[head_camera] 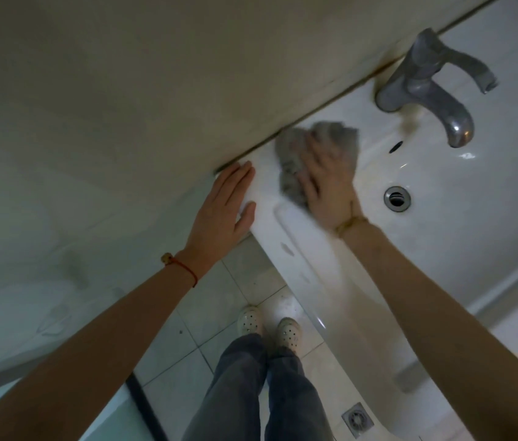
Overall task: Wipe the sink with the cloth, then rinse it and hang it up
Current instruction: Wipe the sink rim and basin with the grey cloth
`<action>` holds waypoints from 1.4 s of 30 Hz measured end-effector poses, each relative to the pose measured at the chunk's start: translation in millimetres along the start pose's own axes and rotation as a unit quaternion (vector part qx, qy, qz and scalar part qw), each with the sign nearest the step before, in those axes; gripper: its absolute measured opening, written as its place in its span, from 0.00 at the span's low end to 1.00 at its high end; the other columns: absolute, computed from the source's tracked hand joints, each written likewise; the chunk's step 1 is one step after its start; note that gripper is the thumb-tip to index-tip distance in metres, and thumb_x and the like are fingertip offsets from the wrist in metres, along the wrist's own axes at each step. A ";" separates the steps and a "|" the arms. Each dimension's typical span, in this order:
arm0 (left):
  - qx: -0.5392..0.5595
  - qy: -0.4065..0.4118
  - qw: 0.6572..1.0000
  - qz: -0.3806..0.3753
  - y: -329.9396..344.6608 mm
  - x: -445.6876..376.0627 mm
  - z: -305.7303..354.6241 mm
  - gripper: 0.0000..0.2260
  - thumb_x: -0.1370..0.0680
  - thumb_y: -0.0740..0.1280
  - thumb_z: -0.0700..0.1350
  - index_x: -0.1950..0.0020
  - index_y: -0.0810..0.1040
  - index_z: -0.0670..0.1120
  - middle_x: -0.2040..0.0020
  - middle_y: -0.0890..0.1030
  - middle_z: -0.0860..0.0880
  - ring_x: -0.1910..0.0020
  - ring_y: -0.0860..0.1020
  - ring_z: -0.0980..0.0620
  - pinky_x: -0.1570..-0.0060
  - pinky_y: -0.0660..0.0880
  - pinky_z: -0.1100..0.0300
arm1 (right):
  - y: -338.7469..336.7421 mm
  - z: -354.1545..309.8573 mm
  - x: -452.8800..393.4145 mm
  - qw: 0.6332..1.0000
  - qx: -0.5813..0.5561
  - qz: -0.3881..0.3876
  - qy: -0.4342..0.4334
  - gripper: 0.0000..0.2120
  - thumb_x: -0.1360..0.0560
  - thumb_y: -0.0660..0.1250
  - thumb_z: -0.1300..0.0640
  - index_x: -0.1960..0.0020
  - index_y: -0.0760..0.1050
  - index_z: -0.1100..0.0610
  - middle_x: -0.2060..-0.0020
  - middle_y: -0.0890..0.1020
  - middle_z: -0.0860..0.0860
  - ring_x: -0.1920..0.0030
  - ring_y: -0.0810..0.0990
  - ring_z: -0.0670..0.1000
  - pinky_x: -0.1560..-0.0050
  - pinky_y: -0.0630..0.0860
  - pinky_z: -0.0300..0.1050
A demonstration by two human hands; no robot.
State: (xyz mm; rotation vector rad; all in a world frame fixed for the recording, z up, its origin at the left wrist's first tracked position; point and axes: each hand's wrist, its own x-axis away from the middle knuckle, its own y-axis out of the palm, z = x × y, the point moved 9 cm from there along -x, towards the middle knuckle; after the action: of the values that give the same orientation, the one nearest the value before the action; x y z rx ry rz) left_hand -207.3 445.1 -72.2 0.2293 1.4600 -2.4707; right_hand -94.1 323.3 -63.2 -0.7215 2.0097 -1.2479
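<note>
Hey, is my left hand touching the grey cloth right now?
Apart. The head view shows the left hand flat on the sink rim by the wall, with a strip of bare white rim between it and the cloth under the right hand.

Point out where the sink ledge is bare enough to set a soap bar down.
Bare: the ledge strip near the left hand, down the sink front rim. Crowded: the back corner, where the right hand presses the cloth beside the faucet.
</note>
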 end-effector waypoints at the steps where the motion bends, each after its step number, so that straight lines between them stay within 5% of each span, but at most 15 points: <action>1: 0.004 -0.003 1.000 0.002 0.3 0.1 -1.2 0.23 0.17 0.59 0.45 0.25 0.67 0.36 0.25 0.69 0.41 0.24 0.64 0.45 0.24 0.62 0.56 | 6.3 -17.7 11.6 0.998 -0.009 -0.034 -0.046 0.22 0.19 0.56 0.51 0.29 0.68 0.60 0.28 0.68 0.61 0.26 0.61 0.65 0.26 0.54 0.66; 5: 0.009 -0.002 1.000 0.002 -0.3 1.2 -1.2 0.23 0.17 0.59 0.45 0.25 0.66 0.37 0.25 0.69 0.41 0.24 0.64 0.45 0.24 0.62 0.56 | 1.7 -16.4 11.5 0.990 -0.059 -0.093 -0.091 0.28 0.18 0.48 0.45 0.27 0.64 0.62 0.27 0.65 0.60 0.25 0.58 0.60 0.24 0.51 0.60; 9: 0.008 0.005 1.000 0.001 -1.8 1.8 0.4 0.22 0.17 0.60 0.45 0.24 0.66 0.37 0.24 0.68 0.42 0.24 0.64 0.44 0.24 0.62 0.53 | 1.1 12.5 -10.5 0.988 -0.130 -0.062 0.061 0.23 0.19 0.53 0.51 0.30 0.69 0.61 0.30 0.70 0.60 0.27 0.63 0.63 0.25 0.53 0.59; 13: 0.003 0.005 1.000 -0.013 1.0 2.5 -1.0 0.23 0.17 0.59 0.46 0.24 0.66 0.37 0.24 0.67 0.42 0.24 0.63 0.45 0.23 0.60 0.57 | 0.4 -4.6 20.4 0.956 -0.240 -0.163 0.042 0.23 0.20 0.56 0.54 0.28 0.66 0.60 0.27 0.63 0.56 0.24 0.58 0.55 0.25 0.48 0.35; 15: -0.002 0.007 1.000 -0.022 1.2 3.4 0.2 0.23 0.16 0.58 0.47 0.24 0.65 0.38 0.23 0.67 0.42 0.23 0.62 0.45 0.23 0.59 0.58 | -0.5 -20.4 54.0 0.933 -0.281 -0.220 0.052 0.21 0.20 0.56 0.54 0.29 0.67 0.60 0.31 0.67 0.52 0.31 0.68 0.51 0.30 0.58 0.28; 18: -0.017 0.035 0.999 -0.030 -0.3 3.4 7.4 0.21 0.16 0.56 0.45 0.24 0.66 0.38 0.24 0.68 0.42 0.23 0.62 0.44 0.23 0.60 0.54 | -7.8 -36.2 102.6 0.920 -0.318 -0.195 0.119 0.25 0.21 0.53 0.46 0.31 0.71 0.59 0.37 0.74 0.50 0.37 0.75 0.51 0.31 0.68 0.38; 23: -0.003 0.114 0.990 -0.086 8.3 6.6 30.3 0.20 0.16 0.56 0.42 0.25 0.67 0.37 0.24 0.69 0.41 0.23 0.63 0.43 0.21 0.56 0.50 | -16.9 -63.4 134.2 0.965 -0.176 -0.146 0.132 0.25 0.19 0.47 0.41 0.26 0.64 0.49 0.26 0.66 0.49 0.25 0.62 0.47 0.24 0.52 0.42; 28: -0.004 0.118 0.985 -0.126 14.4 6.1 26.9 0.21 0.15 0.52 0.44 0.23 0.65 0.39 0.23 0.67 0.42 0.22 0.62 0.44 0.21 0.53 0.52 | 3.0 -72.2 110.5 0.964 -0.070 -0.085 0.241 0.27 0.20 0.49 0.41 0.25 0.63 0.50 0.28 0.70 0.53 0.30 0.70 0.56 0.33 0.70 0.58; 35: 0.013 0.122 0.984 -0.126 13.2 7.2 23.6 0.22 0.15 0.54 0.46 0.23 0.64 0.40 0.22 0.66 0.44 0.22 0.61 0.45 0.21 0.52 0.56 | -35.8 -73.8 201.0 0.959 -0.012 -0.066 0.274 0.29 0.23 0.53 0.36 0.25 0.60 0.44 0.29 0.71 0.48 0.33 0.70 0.57 0.41 0.73 0.59; 38: 0.021 0.116 0.984 -0.132 13.5 8.3 23.0 0.22 0.15 0.54 0.47 0.22 0.64 0.41 0.22 0.65 0.44 0.22 0.61 0.44 0.20 0.52 0.55 | -29.2 -75.4 176.1 0.960 0.015 -0.034 0.279 0.27 0.22 0.54 0.38 0.26 0.64 0.47 0.34 0.76 0.50 0.42 0.74 0.59 0.46 0.74 0.56; 42: 0.020 0.122 0.983 -0.139 13.9 8.0 23.0 0.22 0.15 0.54 0.47 0.22 0.64 0.41 0.22 0.65 0.44 0.21 0.60 0.45 0.21 0.52 0.56 | -0.9 -82.1 125.4 0.964 0.024 -0.052 0.260 0.28 0.22 0.55 0.37 0.25 0.61 0.45 0.32 0.73 0.50 0.41 0.74 0.58 0.43 0.72 0.55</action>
State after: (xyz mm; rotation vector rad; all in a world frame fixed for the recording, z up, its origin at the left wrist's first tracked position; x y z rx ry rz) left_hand -210.8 417.4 -74.9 0.3720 1.6370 -2.7782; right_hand -236.3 275.9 -65.5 -0.5135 2.3662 -1.6765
